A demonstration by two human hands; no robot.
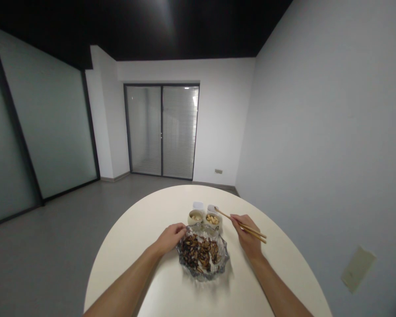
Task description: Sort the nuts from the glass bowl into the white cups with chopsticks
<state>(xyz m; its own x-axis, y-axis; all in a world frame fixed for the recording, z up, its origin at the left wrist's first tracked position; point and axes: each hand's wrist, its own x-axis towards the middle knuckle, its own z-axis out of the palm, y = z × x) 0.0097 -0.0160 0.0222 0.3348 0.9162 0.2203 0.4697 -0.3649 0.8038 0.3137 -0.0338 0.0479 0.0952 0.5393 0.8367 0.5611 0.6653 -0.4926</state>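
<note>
My left hand [170, 237] grips the left rim of a clear glass dish [223, 263] full of dark brown dried pieces, fingers curled over the edge. In my right hand [247, 233], a pair of wooden chopsticks [240, 224] is held. Their tips point left and reach just above a small bowl of pale nuts [212, 219]. Next to that bowl, on its left, stands another small bowl [196, 216] with something light inside.
Everything sits on a round cream table [145, 229]. Behind the bowls are two small white containers [198, 205]. A grey wall runs close on the right, open grey floor lies to the left, and glass doors stand at the far end.
</note>
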